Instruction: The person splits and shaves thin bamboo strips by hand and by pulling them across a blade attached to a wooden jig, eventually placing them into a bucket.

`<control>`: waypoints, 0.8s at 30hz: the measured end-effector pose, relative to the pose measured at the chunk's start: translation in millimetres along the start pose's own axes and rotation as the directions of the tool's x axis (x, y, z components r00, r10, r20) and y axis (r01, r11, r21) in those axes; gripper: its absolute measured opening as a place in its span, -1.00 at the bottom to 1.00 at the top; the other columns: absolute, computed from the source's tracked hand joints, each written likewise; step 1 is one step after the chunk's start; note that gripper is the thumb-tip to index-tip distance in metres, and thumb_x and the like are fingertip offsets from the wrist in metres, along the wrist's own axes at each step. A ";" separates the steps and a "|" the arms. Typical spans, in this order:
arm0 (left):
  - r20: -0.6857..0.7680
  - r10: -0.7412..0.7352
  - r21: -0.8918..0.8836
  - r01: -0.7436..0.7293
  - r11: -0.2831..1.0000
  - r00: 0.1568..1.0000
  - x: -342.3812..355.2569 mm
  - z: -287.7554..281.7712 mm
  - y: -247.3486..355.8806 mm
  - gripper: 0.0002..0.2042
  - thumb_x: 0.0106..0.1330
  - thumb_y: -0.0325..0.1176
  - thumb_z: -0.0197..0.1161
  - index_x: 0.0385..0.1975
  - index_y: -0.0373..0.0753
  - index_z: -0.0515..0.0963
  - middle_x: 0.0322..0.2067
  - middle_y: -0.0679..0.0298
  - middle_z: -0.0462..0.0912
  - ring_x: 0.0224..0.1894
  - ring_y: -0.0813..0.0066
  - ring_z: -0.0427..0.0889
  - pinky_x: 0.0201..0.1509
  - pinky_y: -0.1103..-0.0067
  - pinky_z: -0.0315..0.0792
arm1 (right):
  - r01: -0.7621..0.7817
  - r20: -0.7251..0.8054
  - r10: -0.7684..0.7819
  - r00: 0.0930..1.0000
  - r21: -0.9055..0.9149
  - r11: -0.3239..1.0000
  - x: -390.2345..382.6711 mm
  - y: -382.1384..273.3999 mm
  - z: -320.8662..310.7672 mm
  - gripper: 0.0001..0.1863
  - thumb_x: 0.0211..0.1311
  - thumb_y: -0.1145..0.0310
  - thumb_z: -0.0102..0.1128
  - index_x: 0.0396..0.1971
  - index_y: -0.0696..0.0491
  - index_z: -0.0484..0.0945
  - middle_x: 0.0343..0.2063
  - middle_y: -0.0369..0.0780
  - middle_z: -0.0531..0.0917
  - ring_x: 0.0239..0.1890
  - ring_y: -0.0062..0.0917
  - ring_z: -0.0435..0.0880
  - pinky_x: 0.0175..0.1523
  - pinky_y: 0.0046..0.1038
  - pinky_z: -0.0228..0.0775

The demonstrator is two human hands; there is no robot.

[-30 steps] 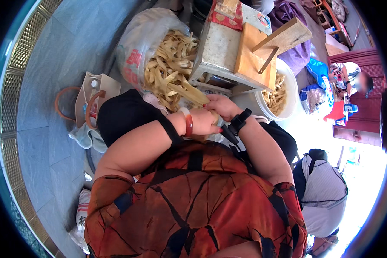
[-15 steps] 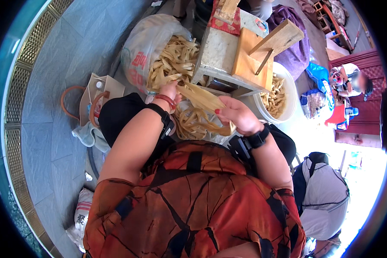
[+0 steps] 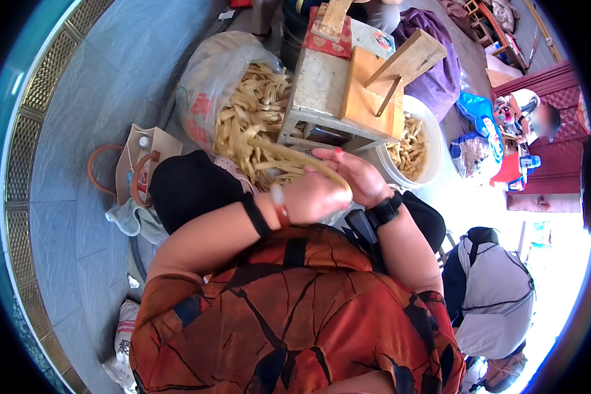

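Note:
A long, limp, pale yellow strip [image 3: 294,155] stretches over my hands from the pile of strips [image 3: 251,108]. My left hand [image 3: 308,198] is smeared by motion, its fingers closed on the strip close to my right hand. My right hand [image 3: 364,178] is bent about the strip, thumb and fingers partly hidden behind my left hand. The pile spills from a big clear plastic bag [image 3: 207,79] ahead and to the left. Short, twisted yellow pieces [image 3: 407,150] fill a white bucket [image 3: 435,148] on the right.
A worn white stool [image 3: 315,88] bearing a wooden board [image 3: 368,105] with an upright stands ahead. On the left is a beige handbag [image 3: 130,154]. A purple cloth [image 3: 433,65] lies behind the bucket. Another person [image 3: 532,115] sits far right; a grey backpack-like shape [image 3: 496,295] is nearer.
My left hand has moved right and nearer to me, from the strip's far end to beside my right hand. The strip, spread wide before, now looks narrow and folded over my hands.

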State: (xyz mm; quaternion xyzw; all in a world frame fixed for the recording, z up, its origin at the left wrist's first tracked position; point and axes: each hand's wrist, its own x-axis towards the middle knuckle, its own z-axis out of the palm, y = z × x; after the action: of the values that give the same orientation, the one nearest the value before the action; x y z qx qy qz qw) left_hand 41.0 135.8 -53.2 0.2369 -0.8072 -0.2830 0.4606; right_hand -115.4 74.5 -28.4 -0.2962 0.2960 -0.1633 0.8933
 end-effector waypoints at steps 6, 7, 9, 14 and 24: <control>0.156 -0.396 -0.488 0.420 0.765 0.905 -10.0 2.8 -22.7 -0.66 0.34 -0.10 0.08 -0.14 -0.27 0.53 -0.14 0.17 0.59 -0.02 0.27 0.53 0.05 0.43 0.38 | 0.136 -0.117 -0.167 0.979 -0.233 0.963 -7.6 -24.0 15.2 -0.64 0.26 0.50 -0.02 0.06 0.22 0.34 -0.47 -0.35 0.50 -0.52 -0.77 0.37 -0.38 -0.74 0.24; 0.179 -0.508 -0.707 0.469 0.529 0.843 -8.4 -5.0 -21.1 -0.59 0.37 -0.03 0.01 -0.07 -0.27 0.50 -0.09 0.21 0.59 0.01 0.31 0.52 0.07 0.43 0.37 | 0.175 -0.105 -0.212 0.972 -0.281 0.944 -14.8 -26.1 17.4 -0.65 0.27 0.49 -0.03 0.06 0.21 0.35 -0.48 -0.37 0.49 -0.52 -0.78 0.37 -0.39 -0.75 0.22; 0.145 -0.611 -0.921 0.331 0.203 0.778 -11.6 -16.8 -23.8 -0.44 0.39 0.13 -0.15 0.07 -0.25 0.42 -0.04 0.22 0.57 0.03 0.38 0.52 0.08 0.48 0.38 | 0.238 -0.105 -0.334 0.937 -0.509 0.827 -27.4 -25.2 38.9 -0.68 0.32 0.44 -0.05 0.05 0.16 0.36 -0.55 -0.42 0.43 -0.55 -0.79 0.32 -0.41 -0.75 0.16; -0.325 -0.821 -0.931 -0.312 0.190 0.470 0.3 -87.6 -40.5 -0.71 0.41 -0.17 0.02 -0.18 -0.29 0.50 -0.42 0.33 0.54 -0.40 0.59 0.50 -0.31 0.68 0.43 | 0.114 0.127 -0.066 0.990 -0.425 0.898 -60.1 -11.5 29.4 -0.58 0.36 0.43 -0.11 0.19 0.17 0.27 -0.57 -0.44 0.37 -0.58 -0.79 0.28 -0.45 -0.72 0.12; -0.440 -0.726 -0.891 -0.159 0.425 0.528 6.3 -110.6 -24.2 -0.77 0.42 -0.16 0.02 -0.29 -0.18 0.46 -0.67 0.53 0.24 -0.68 0.73 0.14 -0.54 0.72 0.09 | -0.212 -0.193 -0.301 0.934 -0.977 -0.031 -38.4 45.3 -93.5 -0.65 0.13 0.27 0.12 -0.06 0.01 0.54 -0.19 -0.07 0.63 -0.07 -0.19 0.57 0.03 -0.27 0.39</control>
State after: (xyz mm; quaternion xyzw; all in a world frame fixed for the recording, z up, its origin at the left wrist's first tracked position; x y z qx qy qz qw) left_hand 138.1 87.8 -19.7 0.2255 -0.1874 -0.5914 0.7512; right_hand -198.2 86.9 -100.8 -0.8206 0.4662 0.0197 0.3301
